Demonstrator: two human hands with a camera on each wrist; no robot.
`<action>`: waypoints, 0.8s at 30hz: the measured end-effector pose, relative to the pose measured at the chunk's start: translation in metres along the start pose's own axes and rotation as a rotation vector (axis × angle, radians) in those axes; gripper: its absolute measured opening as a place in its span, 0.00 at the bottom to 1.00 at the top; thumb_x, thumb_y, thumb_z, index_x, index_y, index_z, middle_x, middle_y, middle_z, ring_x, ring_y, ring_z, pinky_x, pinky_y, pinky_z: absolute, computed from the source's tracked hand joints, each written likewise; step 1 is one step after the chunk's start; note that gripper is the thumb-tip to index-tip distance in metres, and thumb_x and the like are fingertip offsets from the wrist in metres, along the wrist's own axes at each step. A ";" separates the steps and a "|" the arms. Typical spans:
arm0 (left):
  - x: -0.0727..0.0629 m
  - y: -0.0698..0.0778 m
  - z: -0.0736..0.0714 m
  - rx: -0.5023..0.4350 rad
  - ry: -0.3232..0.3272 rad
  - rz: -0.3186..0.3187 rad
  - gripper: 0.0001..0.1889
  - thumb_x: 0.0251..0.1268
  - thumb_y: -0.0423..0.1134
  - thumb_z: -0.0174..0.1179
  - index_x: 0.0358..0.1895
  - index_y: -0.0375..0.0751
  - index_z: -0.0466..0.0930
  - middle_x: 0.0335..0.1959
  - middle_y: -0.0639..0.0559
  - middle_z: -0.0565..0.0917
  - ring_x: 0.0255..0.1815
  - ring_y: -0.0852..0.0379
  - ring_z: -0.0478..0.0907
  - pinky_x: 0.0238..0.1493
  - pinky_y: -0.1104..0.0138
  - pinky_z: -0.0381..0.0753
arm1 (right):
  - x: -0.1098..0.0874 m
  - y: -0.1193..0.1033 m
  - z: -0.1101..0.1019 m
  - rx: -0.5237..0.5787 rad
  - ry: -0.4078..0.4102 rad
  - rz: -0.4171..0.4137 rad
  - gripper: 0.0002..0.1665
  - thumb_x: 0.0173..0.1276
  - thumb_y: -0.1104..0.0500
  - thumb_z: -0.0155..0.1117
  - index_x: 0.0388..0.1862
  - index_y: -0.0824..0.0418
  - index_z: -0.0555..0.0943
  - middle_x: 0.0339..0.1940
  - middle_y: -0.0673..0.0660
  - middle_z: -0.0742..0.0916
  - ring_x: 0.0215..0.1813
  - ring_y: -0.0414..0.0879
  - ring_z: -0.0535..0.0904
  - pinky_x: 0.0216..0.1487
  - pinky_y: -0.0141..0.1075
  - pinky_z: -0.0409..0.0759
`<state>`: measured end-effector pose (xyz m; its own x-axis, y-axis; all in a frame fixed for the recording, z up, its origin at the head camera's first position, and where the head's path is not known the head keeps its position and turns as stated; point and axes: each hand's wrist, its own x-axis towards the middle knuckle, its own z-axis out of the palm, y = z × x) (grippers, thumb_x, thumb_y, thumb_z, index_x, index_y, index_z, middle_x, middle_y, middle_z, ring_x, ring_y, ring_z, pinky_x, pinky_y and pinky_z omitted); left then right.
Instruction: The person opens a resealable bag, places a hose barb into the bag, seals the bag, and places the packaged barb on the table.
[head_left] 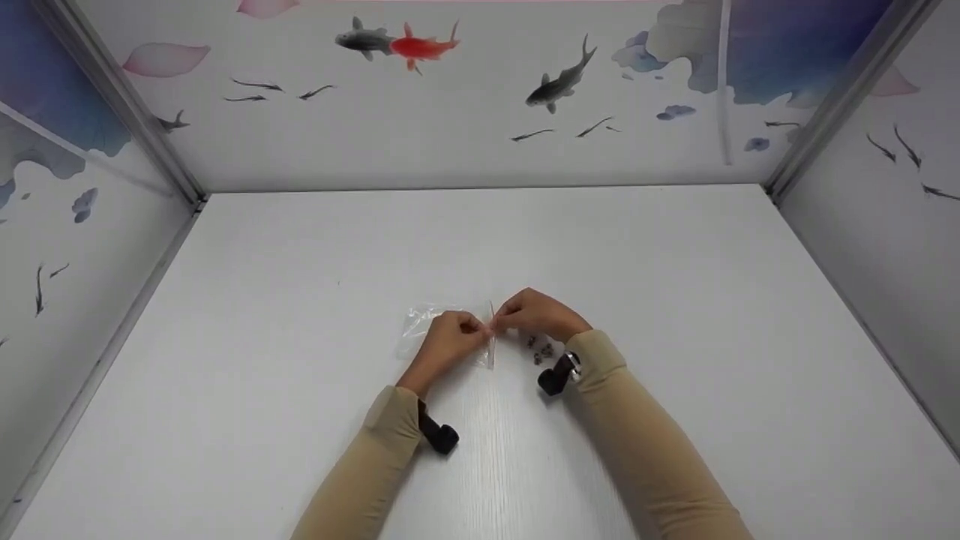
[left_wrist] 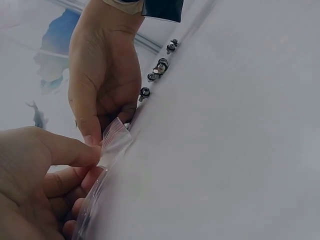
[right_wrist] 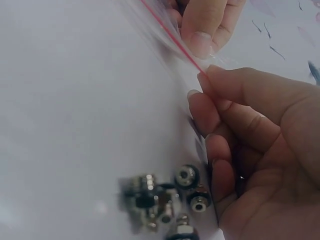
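Observation:
A clear zip-lock bag [head_left: 420, 330] with a red seal line lies on the table, its mouth toward the right. My left hand [head_left: 451, 341] pinches the bag's edge between thumb and fingers, as the left wrist view also shows. Opposite it, my right hand [head_left: 541, 313] pinches the same edge by the red strip [right_wrist: 167, 30], the fingertips of both hands nearly meeting. Several small metal fittings [right_wrist: 185, 175] with black rings lie on the table just below the right hand. Whether anything is inside the bag cannot be made out.
The white table [head_left: 247, 360] is bounded by a back panel [head_left: 480, 127] printed with fish and by side panels. Black wrist cameras are strapped at both tan sleeves [head_left: 645, 435], the right one close to the loose fittings.

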<state>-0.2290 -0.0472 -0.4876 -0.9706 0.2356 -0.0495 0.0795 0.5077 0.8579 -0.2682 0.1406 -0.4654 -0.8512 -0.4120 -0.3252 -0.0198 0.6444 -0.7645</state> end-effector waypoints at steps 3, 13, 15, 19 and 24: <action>0.000 0.000 -0.002 -0.003 -0.002 -0.015 0.07 0.60 0.37 0.63 0.31 0.35 0.85 0.29 0.51 0.83 0.31 0.61 0.72 0.37 0.70 0.71 | 0.001 0.000 0.000 -0.003 0.003 -0.003 0.10 0.64 0.54 0.64 0.36 0.57 0.89 0.33 0.46 0.84 0.30 0.40 0.68 0.31 0.32 0.66; 0.001 0.002 -0.004 -0.013 0.010 -0.020 0.08 0.62 0.39 0.62 0.32 0.36 0.85 0.30 0.52 0.83 0.31 0.61 0.71 0.37 0.69 0.71 | 0.001 -0.001 -0.003 0.001 -0.021 0.013 0.11 0.65 0.53 0.61 0.33 0.57 0.87 0.27 0.47 0.79 0.29 0.41 0.68 0.31 0.32 0.66; 0.001 0.002 -0.005 -0.023 0.009 -0.019 0.09 0.64 0.39 0.61 0.33 0.37 0.84 0.31 0.52 0.83 0.31 0.60 0.71 0.36 0.69 0.70 | 0.001 -0.002 -0.003 0.002 -0.034 0.010 0.12 0.65 0.53 0.60 0.32 0.58 0.86 0.25 0.47 0.76 0.28 0.41 0.67 0.30 0.32 0.66; 0.001 0.003 -0.006 -0.032 0.008 -0.005 0.09 0.66 0.40 0.59 0.33 0.37 0.83 0.30 0.52 0.81 0.31 0.60 0.70 0.34 0.69 0.68 | 0.001 -0.004 -0.004 -0.004 -0.056 -0.012 0.13 0.66 0.54 0.59 0.29 0.61 0.84 0.20 0.46 0.72 0.26 0.40 0.66 0.28 0.32 0.67; 0.000 0.005 -0.007 -0.022 0.001 0.004 0.08 0.66 0.39 0.57 0.33 0.38 0.81 0.30 0.50 0.83 0.32 0.59 0.74 0.35 0.69 0.70 | 0.002 -0.005 -0.006 -0.021 -0.063 -0.017 0.14 0.67 0.52 0.59 0.28 0.61 0.84 0.18 0.46 0.72 0.23 0.40 0.66 0.26 0.32 0.66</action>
<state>-0.2305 -0.0507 -0.4792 -0.9705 0.2367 -0.0460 0.0780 0.4886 0.8690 -0.2726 0.1405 -0.4584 -0.8158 -0.4625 -0.3473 -0.0453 0.6498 -0.7588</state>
